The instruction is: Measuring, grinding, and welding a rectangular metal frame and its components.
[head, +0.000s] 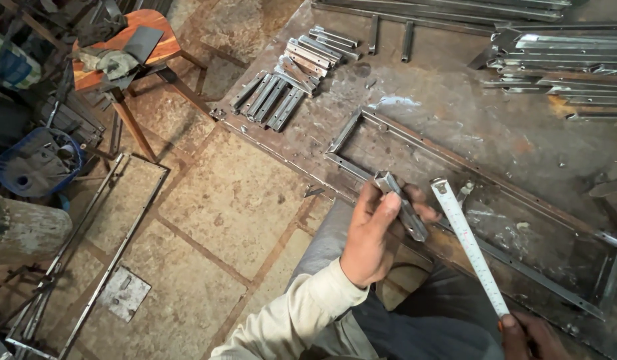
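Both hands occupied: our left hand (370, 237) grips a steel bar (402, 206), our right hand (525, 335) clasps a tape (470, 245) above the frame (362, 173)

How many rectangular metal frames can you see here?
2: one frame lies on the steel worktable by the hands, another frame lies on the stone floor at left. Others may be hidden.
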